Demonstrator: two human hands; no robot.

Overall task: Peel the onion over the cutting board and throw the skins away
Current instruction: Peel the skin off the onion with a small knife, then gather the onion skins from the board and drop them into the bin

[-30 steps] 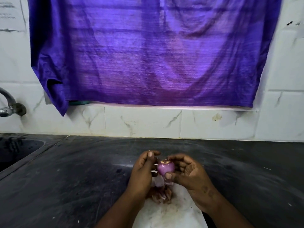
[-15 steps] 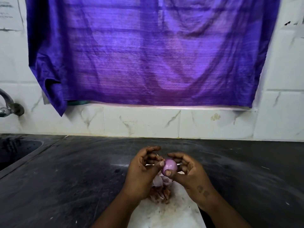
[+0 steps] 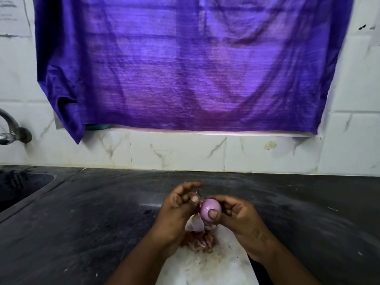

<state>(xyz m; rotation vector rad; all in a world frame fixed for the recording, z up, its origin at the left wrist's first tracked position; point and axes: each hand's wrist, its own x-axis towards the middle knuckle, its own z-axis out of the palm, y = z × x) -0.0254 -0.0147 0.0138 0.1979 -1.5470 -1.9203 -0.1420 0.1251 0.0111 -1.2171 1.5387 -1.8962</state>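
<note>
Onion now turned smooth side up, gripped by our right hand; our left hand pinches loose skin above the cutting board.

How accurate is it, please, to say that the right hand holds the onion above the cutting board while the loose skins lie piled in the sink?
Not quite: the loose skins lie piled on the cutting board, not in the sink, as the head view shows. The rest stands: the right hand holds the onion above the board.
</note>
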